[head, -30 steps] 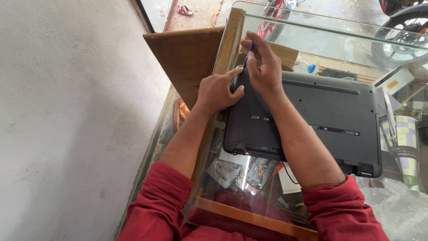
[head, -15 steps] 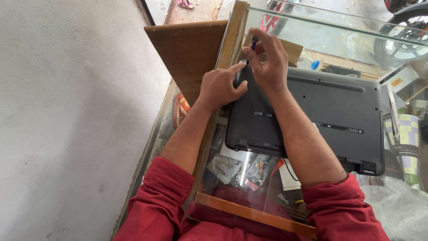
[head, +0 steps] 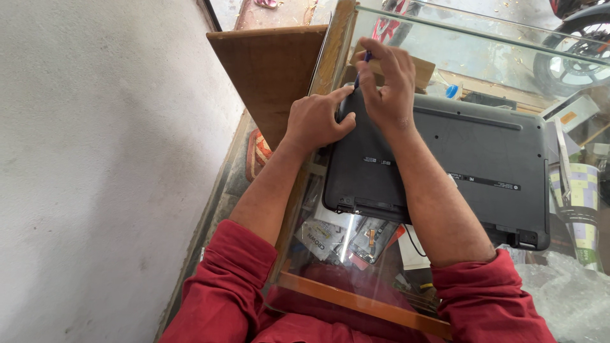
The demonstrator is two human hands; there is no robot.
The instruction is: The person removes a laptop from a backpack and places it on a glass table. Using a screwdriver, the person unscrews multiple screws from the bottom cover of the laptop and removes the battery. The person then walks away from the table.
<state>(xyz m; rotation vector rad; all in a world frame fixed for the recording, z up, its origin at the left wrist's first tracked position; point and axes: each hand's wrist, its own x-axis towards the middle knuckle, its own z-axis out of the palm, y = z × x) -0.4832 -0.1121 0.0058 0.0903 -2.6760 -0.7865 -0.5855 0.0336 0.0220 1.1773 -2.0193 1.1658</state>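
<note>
A: What is left of the black laptop (head: 470,165)?

B: A pale wall (head: 95,159), then a brown board (head: 276,76) standing on its edge. One wall, one board.

A: And the hands?

B: Two hands. The left hand (head: 314,121) lies on the laptop's far left corner. Its pointing finger is stretched out flat along the edge. The other fingers are curled in loosely. It holds nothing; it just presses down.

A: The other one?

B: The right hand (head: 387,86) is just beside it, at the same corner. Its fingers are pinched close around a thin blue tool (head: 363,63). The tool stands up with its tip down at the laptop. I cannot see the tip.

A: Where is the laptop?

B: There is one laptop. It lies bottom side up on the glass counter (head: 457,51).

A: What is right of the laptop?

B: A paper roll with green and purple squares (head: 581,203). Far behind the laptop is one dark wheel (head: 572,57).

A: Has anything changed?

B: Not much. Both hands stay at that corner. The laptop has not moved.
</note>
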